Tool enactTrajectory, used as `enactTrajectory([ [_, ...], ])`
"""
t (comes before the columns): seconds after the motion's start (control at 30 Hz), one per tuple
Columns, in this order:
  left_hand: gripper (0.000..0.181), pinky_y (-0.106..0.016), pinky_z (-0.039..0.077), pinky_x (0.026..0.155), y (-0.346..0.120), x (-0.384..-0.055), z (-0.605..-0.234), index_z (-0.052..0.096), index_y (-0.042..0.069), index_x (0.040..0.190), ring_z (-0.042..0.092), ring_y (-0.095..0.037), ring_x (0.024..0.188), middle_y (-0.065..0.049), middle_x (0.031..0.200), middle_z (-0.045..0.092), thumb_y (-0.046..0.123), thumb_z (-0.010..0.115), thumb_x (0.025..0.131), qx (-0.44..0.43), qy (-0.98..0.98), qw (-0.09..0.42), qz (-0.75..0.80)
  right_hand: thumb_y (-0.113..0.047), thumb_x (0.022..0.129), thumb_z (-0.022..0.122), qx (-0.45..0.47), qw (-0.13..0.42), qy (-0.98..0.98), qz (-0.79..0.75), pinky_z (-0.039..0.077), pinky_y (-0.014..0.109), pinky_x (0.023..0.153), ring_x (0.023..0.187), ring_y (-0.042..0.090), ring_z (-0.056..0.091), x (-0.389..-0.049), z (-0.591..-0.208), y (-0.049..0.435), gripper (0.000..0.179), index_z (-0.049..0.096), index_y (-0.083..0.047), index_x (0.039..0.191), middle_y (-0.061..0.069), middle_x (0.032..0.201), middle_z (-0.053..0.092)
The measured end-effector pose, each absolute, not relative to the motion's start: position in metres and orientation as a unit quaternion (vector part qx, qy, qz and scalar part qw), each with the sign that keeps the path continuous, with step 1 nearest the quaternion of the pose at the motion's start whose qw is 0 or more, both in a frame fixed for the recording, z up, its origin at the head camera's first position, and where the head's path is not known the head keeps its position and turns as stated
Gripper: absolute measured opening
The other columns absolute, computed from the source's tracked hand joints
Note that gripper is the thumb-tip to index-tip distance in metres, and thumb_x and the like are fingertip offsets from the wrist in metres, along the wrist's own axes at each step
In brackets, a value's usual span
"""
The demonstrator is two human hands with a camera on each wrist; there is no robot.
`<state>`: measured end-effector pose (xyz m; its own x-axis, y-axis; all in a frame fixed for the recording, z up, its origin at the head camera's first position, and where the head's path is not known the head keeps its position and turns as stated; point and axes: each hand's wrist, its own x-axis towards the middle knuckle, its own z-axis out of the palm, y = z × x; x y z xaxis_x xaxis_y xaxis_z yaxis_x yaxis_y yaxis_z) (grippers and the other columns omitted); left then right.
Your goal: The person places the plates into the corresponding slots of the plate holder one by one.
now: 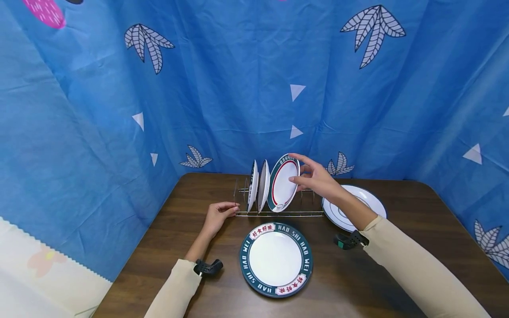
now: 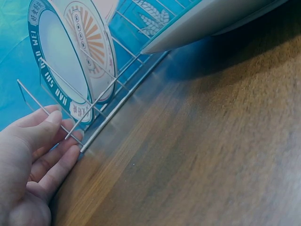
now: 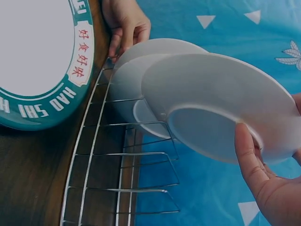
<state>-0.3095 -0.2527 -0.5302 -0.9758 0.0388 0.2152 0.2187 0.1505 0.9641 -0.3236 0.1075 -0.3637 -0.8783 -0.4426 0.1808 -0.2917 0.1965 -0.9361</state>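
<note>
My right hand (image 1: 318, 179) grips a white plate (image 1: 284, 185) with a green patterned rim and a red ring by its right edge. The plate stands tilted over the wire dish rack (image 1: 294, 215), its pale underside (image 3: 207, 89) filling much of the right wrist view. In that view the right thumb (image 3: 249, 150) presses the underside. My left hand (image 1: 216, 216) pinches the rack's near left corner, thumb and fingers on the wire (image 2: 73, 136). Two other plates stand on edge in the rack's left slots, a green-lettered one (image 2: 61, 61) and one with an orange sunburst (image 2: 94, 42).
In front of the rack a green-rimmed plate (image 1: 276, 258) with white lettering lies flat on the brown wooden table (image 1: 171, 247). To the right of the rack lies a white plate (image 1: 366, 197) with thin dark rings, partly behind my right forearm. A blue curtain (image 1: 254, 88) hangs behind the table.
</note>
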Motion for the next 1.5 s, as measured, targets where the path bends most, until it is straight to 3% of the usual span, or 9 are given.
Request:
enactTrajectory([
  [0.27,0.019,-0.032,0.062,0.083,-0.255,-0.309,-0.532,0.076,-0.003,0.109,0.073,-0.036,0.098,-0.020,0.109,0.074,0.005,0.075,0.092,-0.081,-0.758,0.071,-0.643,-0.011,0.094,0.073,-0.264,0.058,0.779,-0.566,0.063,0.053,0.075,0.082,0.035,0.068,-0.335,-0.364,0.086,0.072,0.038,-0.016,0.157,0.023,0.105,0.053],
  [0.4,0.018,-0.032,0.062,0.082,-0.254,-0.310,-0.532,0.076,-0.003,0.108,0.074,-0.030,0.095,-0.020,0.109,0.074,0.003,0.073,0.092,-0.083,-0.755,0.072,-0.647,-0.008,0.096,0.071,-0.270,0.069,0.773,-0.569,0.064,0.050,0.071,0.089,0.045,0.067,-0.338,-0.369,0.078,0.070,0.037,-0.011,0.156,0.025,0.105,0.050],
  [0.6,0.016,-0.032,0.063,0.080,-0.254,-0.312,-0.533,0.076,-0.004,0.107,0.074,-0.026,0.094,-0.019,0.109,0.075,-0.002,0.072,0.092,-0.088,-0.756,0.071,-0.644,-0.006,0.098,0.066,-0.259,0.080,0.759,-0.592,0.063,0.052,0.070,0.098,0.058,0.062,-0.343,-0.379,0.073,0.065,0.038,-0.015,0.155,0.026,0.108,0.047],
  [0.8,0.016,-0.031,0.062,0.080,-0.254,-0.312,-0.533,0.076,-0.004,0.107,0.074,-0.022,0.092,-0.019,0.109,0.074,0.000,0.073,0.091,-0.088,-0.754,0.072,-0.647,-0.007,0.099,0.066,-0.260,0.067,0.771,-0.577,0.063,0.052,0.070,0.095,0.049,0.060,-0.344,-0.386,0.065,0.063,0.039,-0.016,0.156,0.024,0.105,0.048],
  [1.03,0.016,-0.030,0.063,0.080,-0.253,-0.312,-0.532,0.076,-0.005,0.107,0.074,-0.022,0.092,-0.020,0.108,0.074,0.000,0.073,0.092,-0.088,-0.751,0.073,-0.650,-0.013,0.099,0.068,-0.247,0.053,0.786,-0.564,0.062,0.057,0.072,0.093,0.053,0.058,-0.343,-0.399,0.059,0.067,0.036,-0.014,0.158,0.024,0.104,0.050],
  [1.27,0.017,-0.031,0.063,0.080,-0.251,-0.314,-0.533,0.076,-0.005,0.108,0.075,-0.021,0.091,-0.022,0.109,0.074,0.000,0.073,0.091,-0.090,-0.752,0.074,-0.648,-0.024,0.097,0.072,-0.239,0.022,0.803,-0.546,0.065,0.041,0.073,0.090,0.039,0.065,-0.342,-0.408,0.060,0.073,0.034,-0.023,0.160,0.019,0.104,0.053],
  [1.5,0.018,-0.033,0.062,0.082,-0.252,-0.315,-0.533,0.076,-0.003,0.108,0.073,-0.032,0.097,-0.021,0.111,0.074,0.004,0.074,0.091,-0.079,-0.755,0.069,-0.647,-0.025,0.098,0.070,-0.251,-0.002,0.793,-0.555,0.064,0.039,0.076,0.095,0.038,0.065,-0.339,-0.415,0.067,0.073,0.032,-0.020,0.160,0.019,0.112,0.059],
])
